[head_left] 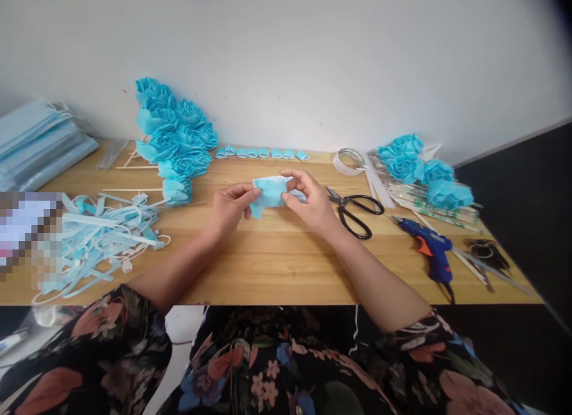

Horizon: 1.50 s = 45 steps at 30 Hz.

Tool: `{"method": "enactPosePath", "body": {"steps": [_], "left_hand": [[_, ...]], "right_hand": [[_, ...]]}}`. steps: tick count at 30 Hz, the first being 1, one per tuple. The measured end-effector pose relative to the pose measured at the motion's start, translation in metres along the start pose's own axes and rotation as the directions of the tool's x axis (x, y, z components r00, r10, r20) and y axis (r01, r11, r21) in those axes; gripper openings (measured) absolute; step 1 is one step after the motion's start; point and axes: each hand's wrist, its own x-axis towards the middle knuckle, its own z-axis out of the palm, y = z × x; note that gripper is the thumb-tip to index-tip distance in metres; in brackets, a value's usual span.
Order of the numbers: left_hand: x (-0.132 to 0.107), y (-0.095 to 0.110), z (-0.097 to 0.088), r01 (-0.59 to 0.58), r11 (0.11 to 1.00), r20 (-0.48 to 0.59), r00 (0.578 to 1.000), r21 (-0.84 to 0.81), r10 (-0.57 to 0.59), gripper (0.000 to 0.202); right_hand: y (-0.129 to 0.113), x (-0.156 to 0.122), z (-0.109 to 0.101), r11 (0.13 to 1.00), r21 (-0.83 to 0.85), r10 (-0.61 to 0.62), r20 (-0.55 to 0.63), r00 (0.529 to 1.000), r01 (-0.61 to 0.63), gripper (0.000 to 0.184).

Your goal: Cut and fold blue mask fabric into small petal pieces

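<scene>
A small piece of light blue mask fabric (270, 192) is held just above the wooden table (277, 266) at its middle. My left hand (230, 209) pinches the fabric's left end between thumb and fingers. My right hand (308, 202) pinches its right end, fingers curled over the top edge. Both hands are closed on the same piece.
Blue fabric roses (176, 138) lie at the back left, more roses (422, 168) at the back right. A row of small rolled blue pieces (261, 153) lines the wall. Black scissors (355, 211), a blue glue gun (431, 251), tape (348, 160), cut strips (105, 236) and stacked masks (38, 144) surround.
</scene>
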Motion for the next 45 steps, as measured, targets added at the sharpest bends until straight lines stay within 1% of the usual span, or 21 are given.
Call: {"method": "enactPosePath", "body": {"steps": [3, 5, 7, 10, 12, 15, 17, 20, 24, 26, 29, 31, 32, 33, 34, 36, 38, 39, 40, 42, 45], "left_hand": [[0.002, -0.001, 0.000, 0.064, 0.995, -0.008, 0.998, -0.081, -0.065, 0.025], [0.003, 0.000, 0.001, 0.088, 0.985, -0.001, 0.996, -0.146, -0.089, 0.025], [0.003, 0.001, 0.002, 0.102, 0.973, 0.004, 0.995, -0.207, -0.103, 0.024], [0.003, -0.001, 0.002, 0.101, 0.962, 0.012, 0.995, -0.254, -0.101, 0.021], [0.004, -0.003, 0.001, 0.093, 0.962, 0.027, 0.996, -0.256, -0.089, 0.018], [0.005, -0.006, -0.001, 0.084, 0.968, 0.064, 0.995, -0.237, -0.071, 0.017], [0.006, -0.008, -0.001, 0.083, 0.975, 0.097, 0.993, -0.207, -0.064, 0.022], [0.006, -0.012, -0.001, 0.095, 0.985, 0.133, 0.988, -0.147, -0.076, 0.029], [0.005, -0.014, -0.002, 0.117, 0.989, 0.089, 0.990, -0.096, -0.109, 0.029], [0.005, -0.012, -0.002, 0.111, 0.986, 0.060, 0.993, -0.121, -0.104, 0.027], [0.006, -0.005, -0.002, 0.120, 0.971, 0.046, 0.993, -0.209, -0.112, 0.027], [0.007, -0.001, -0.003, 0.134, 0.953, 0.040, 0.991, -0.271, -0.128, 0.026], [0.008, 0.001, -0.003, 0.140, 0.945, 0.034, 0.990, -0.297, -0.136, 0.025], [0.008, 0.002, -0.003, 0.146, 0.937, 0.029, 0.989, -0.318, -0.144, 0.024], [0.008, 0.003, -0.003, 0.152, 0.929, 0.024, 0.988, -0.337, -0.153, 0.022], [0.008, 0.004, -0.003, 0.171, 0.915, 0.026, 0.984, -0.367, -0.174, 0.019], [0.008, 0.005, -0.004, 0.189, 0.900, 0.041, 0.981, -0.393, -0.188, 0.017], [0.009, 0.005, -0.004, 0.195, 0.894, 0.050, 0.980, -0.403, -0.192, 0.016], [0.009, 0.005, -0.005, 0.201, 0.890, 0.058, 0.979, -0.409, -0.194, 0.015], [0.011, 0.005, -0.006, 0.200, 0.888, 0.062, 0.979, -0.413, -0.192, 0.013], [0.013, 0.005, -0.007, 0.202, 0.887, 0.060, 0.979, -0.414, -0.195, 0.013]], "right_hand": [[-0.002, 0.000, 0.001, 0.998, -0.065, -0.019, -0.009, 1.000, 0.019, 0.042], [-0.001, 0.000, 0.003, 0.998, -0.069, -0.013, -0.009, 1.000, 0.012, 0.045], [0.000, 0.000, 0.005, 1.000, -0.027, 0.012, 0.008, 1.000, -0.012, 0.047], [0.005, 0.001, 0.008, 0.994, 0.092, 0.059, 0.047, 0.997, -0.063, 0.049], [0.008, 0.001, 0.009, 0.980, 0.171, 0.095, 0.068, 0.993, -0.106, 0.048], [0.010, 0.002, 0.010, 0.961, 0.237, 0.128, 0.084, 0.988, -0.145, 0.042], [0.011, 0.002, 0.010, 0.954, 0.261, 0.130, 0.078, 0.988, -0.146, 0.039], [0.013, 0.001, 0.012, 0.952, 0.277, 0.123, 0.057, 0.991, -0.134, 0.043], [0.014, 0.002, 0.012, 0.965, 0.240, 0.092, 0.059, 0.994, -0.104, 0.041], [0.012, 0.007, 0.003, 0.970, 0.232, 0.065, 0.024, 0.998, -0.069, 0.041], [0.004, 0.015, -0.030, 0.988, 0.155, 0.026, -0.112, 0.993, -0.009, 0.043], [-0.004, 0.017, -0.061, 1.000, -0.002, -0.015, -0.170, 0.985, 0.015, 0.042], [-0.007, 0.014, -0.075, 0.993, -0.117, -0.021, -0.160, 0.987, 0.002, 0.042], [-0.010, 0.010, -0.089, 0.965, -0.259, -0.008, -0.135, 0.991, -0.027, 0.040], [-0.011, 0.004, -0.099, 0.904, -0.423, 0.027, -0.107, 0.994, -0.070, 0.038], [-0.008, -0.012, -0.113, 0.680, -0.711, 0.163, -0.088, 0.983, -0.177, 0.039], [-0.001, -0.029, -0.117, 0.441, -0.861, 0.288, -0.131, 0.949, -0.253, 0.045], [0.003, -0.037, -0.117, 0.363, -0.897, 0.325, -0.130, 0.937, -0.251, 0.047], [0.007, -0.044, -0.115, 0.332, -0.919, 0.334, -0.096, 0.938, -0.212, 0.046], [0.014, -0.053, -0.110, 0.309, -0.940, 0.317, -0.040, 0.948, -0.143, 0.040], [0.018, -0.057, -0.104, 0.270, -0.957, 0.301, -0.022, 0.953, -0.107, 0.038]]}}
